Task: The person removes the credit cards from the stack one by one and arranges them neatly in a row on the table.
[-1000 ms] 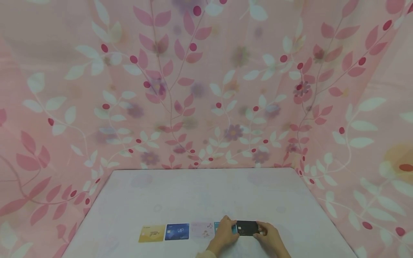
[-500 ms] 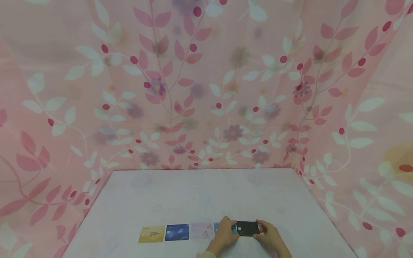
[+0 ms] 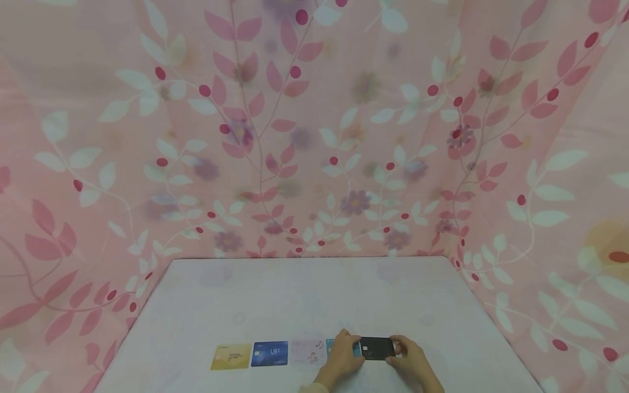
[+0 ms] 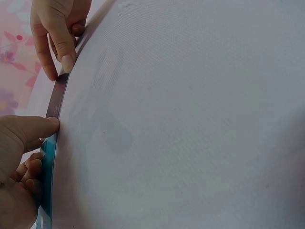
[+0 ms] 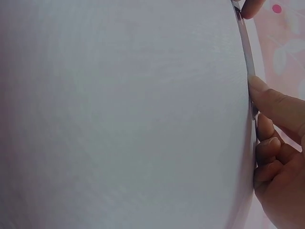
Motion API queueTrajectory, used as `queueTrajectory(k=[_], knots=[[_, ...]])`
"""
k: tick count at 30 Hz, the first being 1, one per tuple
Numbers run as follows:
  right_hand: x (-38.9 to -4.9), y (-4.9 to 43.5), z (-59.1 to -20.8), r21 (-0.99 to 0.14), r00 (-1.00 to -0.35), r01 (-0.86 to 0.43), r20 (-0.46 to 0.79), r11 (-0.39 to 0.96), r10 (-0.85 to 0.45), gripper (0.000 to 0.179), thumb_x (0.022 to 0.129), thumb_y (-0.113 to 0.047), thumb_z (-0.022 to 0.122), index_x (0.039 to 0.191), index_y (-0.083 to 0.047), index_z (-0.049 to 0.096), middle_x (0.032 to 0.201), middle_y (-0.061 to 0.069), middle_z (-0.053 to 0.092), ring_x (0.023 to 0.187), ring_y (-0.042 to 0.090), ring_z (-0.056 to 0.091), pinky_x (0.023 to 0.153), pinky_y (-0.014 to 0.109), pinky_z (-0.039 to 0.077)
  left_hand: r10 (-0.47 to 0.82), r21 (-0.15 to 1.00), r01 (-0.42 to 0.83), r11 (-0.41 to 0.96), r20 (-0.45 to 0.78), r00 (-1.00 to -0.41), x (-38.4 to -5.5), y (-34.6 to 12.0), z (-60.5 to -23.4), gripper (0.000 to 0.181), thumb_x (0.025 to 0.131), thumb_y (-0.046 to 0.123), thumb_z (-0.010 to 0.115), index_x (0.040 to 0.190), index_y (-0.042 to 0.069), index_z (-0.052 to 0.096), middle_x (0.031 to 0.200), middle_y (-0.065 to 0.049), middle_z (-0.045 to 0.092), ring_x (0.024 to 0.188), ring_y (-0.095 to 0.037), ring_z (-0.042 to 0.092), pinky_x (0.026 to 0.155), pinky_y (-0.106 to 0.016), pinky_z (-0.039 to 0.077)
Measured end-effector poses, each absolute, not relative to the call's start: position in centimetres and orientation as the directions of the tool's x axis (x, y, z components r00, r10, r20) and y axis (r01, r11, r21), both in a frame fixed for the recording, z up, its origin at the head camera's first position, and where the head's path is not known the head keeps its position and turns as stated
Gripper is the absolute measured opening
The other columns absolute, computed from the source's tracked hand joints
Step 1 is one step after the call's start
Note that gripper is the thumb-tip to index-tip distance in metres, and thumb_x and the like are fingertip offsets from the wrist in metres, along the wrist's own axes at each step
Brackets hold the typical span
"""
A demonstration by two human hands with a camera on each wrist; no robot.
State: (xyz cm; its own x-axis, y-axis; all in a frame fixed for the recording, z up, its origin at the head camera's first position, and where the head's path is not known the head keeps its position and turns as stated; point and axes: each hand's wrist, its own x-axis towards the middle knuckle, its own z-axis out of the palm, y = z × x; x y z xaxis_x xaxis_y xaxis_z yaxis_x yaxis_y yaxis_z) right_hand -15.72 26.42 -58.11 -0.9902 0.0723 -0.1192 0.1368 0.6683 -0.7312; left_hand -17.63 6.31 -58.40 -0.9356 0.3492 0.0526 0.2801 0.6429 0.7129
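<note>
A black bank card with a chip (image 3: 377, 349) lies at the right end of a row of cards in the head view. My left hand (image 3: 341, 353) pinches its left side with thumb and fingers, and my right hand (image 3: 411, 357) pinches its right side the same way. Under the left hand is a teal card (image 3: 331, 348), partly covered by the fingers; its teal surface (image 4: 47, 181) shows below the left thumb in the left wrist view. From the right wrist, the black card (image 5: 246, 50) appears nearly edge-on, between both hands.
To the left lie a pale floral card (image 3: 307, 351), a blue VIP card (image 3: 270, 353) and a gold card (image 3: 230, 356), side by side. They rest on a white-covered table (image 3: 304, 295). Pink leaf-patterned curtain (image 3: 314, 136) encloses the table at back and sides.
</note>
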Motion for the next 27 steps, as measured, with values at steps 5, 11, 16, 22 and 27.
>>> queueTrajectory(k=[5, 11, 16, 22, 27], knots=[[-15.66, 26.41, -58.08, -0.733, -0.989, 0.143, -0.122, 0.665, 0.079, 0.054, 0.065, -0.006, 0.079, 0.113, 0.006, 0.059, 0.074, 0.001, 0.05, 0.067, 0.017, 0.039, 0.06, 0.031, 0.033, 0.35, 0.716, 0.275, 0.642, 0.046, -0.936, -17.68, 6.29, -58.47, 0.041, 0.071, 0.014, 0.077, 0.108, -0.001, 0.067, 0.084, -0.001, 0.047, 0.073, -0.01, 0.04, 0.068, -0.026, 0.042], [-15.62, 26.49, -58.16, -0.736, -0.993, 0.122, -0.095, 0.666, 0.076, 0.052, 0.064, -0.005, 0.079, 0.111, 0.006, 0.06, 0.074, 0.0, 0.05, 0.066, 0.016, 0.039, 0.058, 0.029, 0.032, 0.349, 0.716, 0.271, 0.644, 0.041, -0.936, -17.84, 6.25, -58.62, 0.041, 0.071, 0.016, 0.078, 0.108, 0.001, 0.067, 0.084, 0.001, 0.047, 0.073, -0.009, 0.041, 0.069, -0.026, 0.042], [-15.54, 26.51, -58.21, -0.736, -0.992, 0.125, -0.101, 0.665, 0.075, 0.052, 0.065, -0.005, 0.079, 0.111, 0.007, 0.06, 0.073, 0.0, 0.05, 0.065, 0.016, 0.039, 0.057, 0.028, 0.032, 0.353, 0.722, 0.27, 0.637, 0.039, -0.935, -17.92, 6.25, -58.77, 0.04, 0.071, 0.015, 0.078, 0.107, 0.0, 0.067, 0.084, 0.001, 0.047, 0.073, -0.009, 0.041, 0.068, -0.026, 0.042], [-15.52, 26.52, -58.34, -0.742, -0.992, 0.124, -0.097, 0.659, 0.078, 0.052, 0.065, -0.004, 0.079, 0.111, 0.008, 0.059, 0.073, 0.001, 0.05, 0.064, 0.016, 0.039, 0.056, 0.028, 0.032, 0.354, 0.735, 0.253, 0.629, 0.019, -0.935, -17.95, 6.26, -58.68, 0.04, 0.072, 0.015, 0.077, 0.107, 0.0, 0.068, 0.085, 0.001, 0.048, 0.075, -0.009, 0.042, 0.068, -0.025, 0.042], [-15.47, 26.5, -58.35, -0.743, -0.994, 0.107, -0.078, 0.66, 0.074, 0.051, 0.065, -0.004, 0.078, 0.111, 0.008, 0.06, 0.073, 0.0, 0.05, 0.063, 0.016, 0.039, 0.055, 0.026, 0.032, 0.351, 0.739, 0.25, 0.626, 0.02, -0.936, -17.91, 6.28, -58.65, 0.041, 0.072, 0.014, 0.077, 0.108, 0.0, 0.068, 0.085, 0.0, 0.048, 0.074, -0.009, 0.041, 0.066, -0.024, 0.041]])
